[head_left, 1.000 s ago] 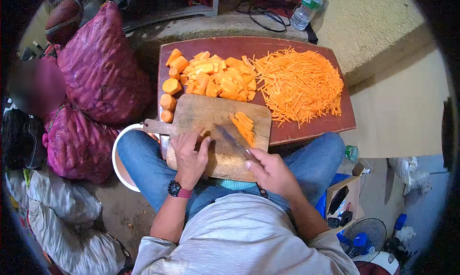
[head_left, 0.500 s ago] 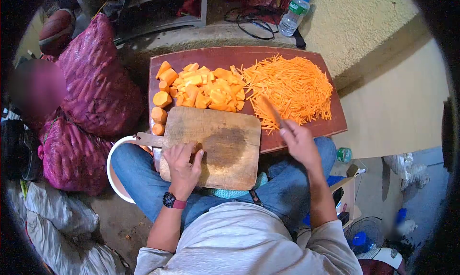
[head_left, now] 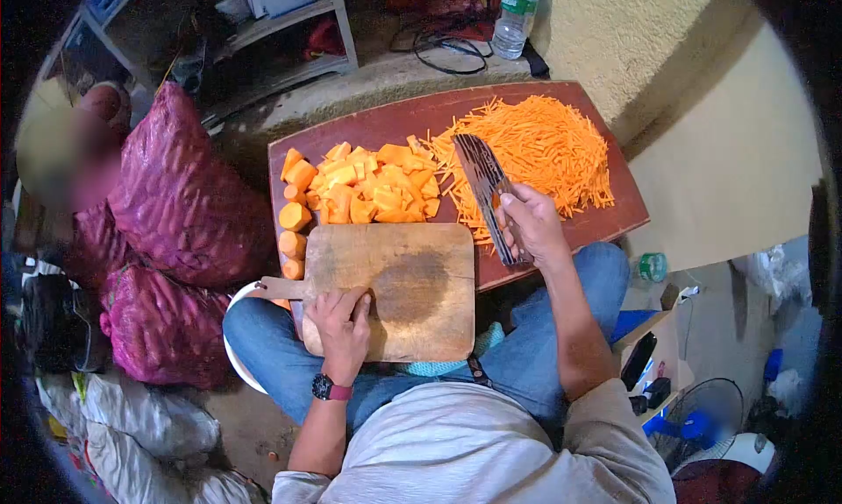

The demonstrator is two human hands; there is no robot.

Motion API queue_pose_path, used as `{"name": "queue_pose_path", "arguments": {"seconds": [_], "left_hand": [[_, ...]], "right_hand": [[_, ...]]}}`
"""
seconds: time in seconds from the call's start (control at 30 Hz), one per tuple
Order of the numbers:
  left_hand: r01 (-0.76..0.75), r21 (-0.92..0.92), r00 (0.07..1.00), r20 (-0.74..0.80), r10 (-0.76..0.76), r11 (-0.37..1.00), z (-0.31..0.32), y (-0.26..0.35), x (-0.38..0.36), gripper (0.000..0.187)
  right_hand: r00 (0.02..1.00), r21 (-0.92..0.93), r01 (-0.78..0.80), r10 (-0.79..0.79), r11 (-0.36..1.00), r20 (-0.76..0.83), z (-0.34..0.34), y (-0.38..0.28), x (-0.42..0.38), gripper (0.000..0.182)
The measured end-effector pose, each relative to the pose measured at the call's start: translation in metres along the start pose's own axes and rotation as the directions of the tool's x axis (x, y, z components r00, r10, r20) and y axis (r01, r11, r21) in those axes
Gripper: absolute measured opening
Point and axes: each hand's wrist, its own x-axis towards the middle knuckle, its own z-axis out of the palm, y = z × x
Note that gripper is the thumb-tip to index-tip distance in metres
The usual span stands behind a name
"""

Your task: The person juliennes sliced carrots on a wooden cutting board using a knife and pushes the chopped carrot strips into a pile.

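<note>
A wooden cutting board (head_left: 399, 250) with a dark, damp-looking patch lies across the person's lap. My left hand (head_left: 340, 328) rests on its left part, fingers lying on the wood and thumb slightly apart, with nothing visible in them. My right hand (head_left: 535, 228) is closed around a knife (head_left: 482, 175), raised at the right of the board, its broad blade pointing up and left. Behind the blade spreads a big pile of shredded carrot (head_left: 544, 153). Sliced carrot pieces (head_left: 377, 184) are heaped left of it, with several thick carrot chunks (head_left: 295, 214) along the table's left edge.
The red-brown table (head_left: 351, 122) stands beyond my knees. Pink mesh sacks of carrots (head_left: 189, 197) fill the left side, above white sacks (head_left: 149, 416). A white basin (head_left: 241, 364) sits by my left knee. A water bottle (head_left: 513, 21), cables (head_left: 447, 52) and a fan (head_left: 702, 421) are around.
My right hand has turned the knife so its broad face shows, blade tip higher and further left. My left hand stays on the board. The camera view has shifted slightly.
</note>
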Motion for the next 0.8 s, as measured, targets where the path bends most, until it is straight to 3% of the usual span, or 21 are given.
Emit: {"name": "queue_pose_path", "arguments": {"seconds": [0.07,0.1,0.13,0.17,0.23,0.27,0.3,0.43,0.53,0.6,0.67,0.77,0.8], "left_hand": [[0.012,0.002,0.999,0.038,-0.013,1.0,-0.005,0.002,-0.001,0.018],[0.032,-0.009,0.998,0.062,-0.031,0.999,-0.006,0.004,0.004,0.018],[0.019,-0.002,0.998,0.062,-0.019,1.0,-0.006,0.009,0.012,0.018],[0.056,-0.068,0.995,0.088,-0.05,0.996,-0.008,0.016,0.019,0.02],[0.089,-0.122,0.99,0.123,-0.073,0.989,-0.008,0.035,0.038,0.021],[-0.05,-0.068,0.997,0.059,0.054,0.996,-0.006,0.047,0.055,0.023],[-0.187,-0.009,0.982,0.001,0.187,0.982,-0.003,0.06,0.074,0.025],[-0.407,0.05,0.912,-0.025,0.408,0.912,0.034,0.104,0.146,0.042],[-0.459,0.037,0.887,0.063,0.457,0.887,0.073,0.123,0.194,0.051],[-0.489,0.165,0.871,0.152,0.468,0.857,0.095,0.132,0.215,0.056],[-0.508,0.221,0.861,0.139,0.489,0.832,0.124,0.125,0.234,0.056],[-0.505,0.31,0.861,0.117,0.494,0.806,0.137,0.118,0.239,0.051],[-0.506,0.256,0.859,0.061,0.509,0.823,0.145,0.109,0.238,0.048]], "right_hand": [[0.999,-0.002,-0.018,0.018,1.0,-0.038,0.003,0.006,-0.004,0.02],[0.951,-0.332,0.278,-0.306,0.901,-0.035,0.006,0.008,-0.01,0.019],[0.81,-0.614,0.495,-0.582,0.615,0.07,0.008,0.008,-0.015,0.024],[0.809,-0.61,0.493,-0.585,0.62,0.058,0.008,0.005,-0.022,0.024],[0.786,-0.833,0.476,-0.561,0.281,0.26,0.009,-0.007,-0.035,0.042],[0.766,-0.84,0.49,-0.576,0.235,0.286,0.007,-0.003,-0.035,0.046],[0.769,-0.84,0.483,-0.578,0.249,0.271,0.006,0.0,-0.036,0.046],[0.789,-0.871,0.468,-0.515,0.15,0.335,0.004,-0.003,-0.04,0.044],[0.8,-0.883,0.46,-0.475,0.092,0.367,0.004,0.0,-0.042,0.04],[0.804,-0.889,0.455,-0.455,0.053,0.384,0.001,0.004,-0.041,0.038],[0.78,-0.89,0.455,-0.5,0.04,0.376,-0.003,0.008,-0.037,0.037],[0.836,-0.895,0.424,-0.439,0.139,0.328,-0.001,0.01,-0.038,0.05],[0.874,-0.894,0.395,-0.387,0.213,0.294,0.002,0.003,-0.04,0.048]]}}
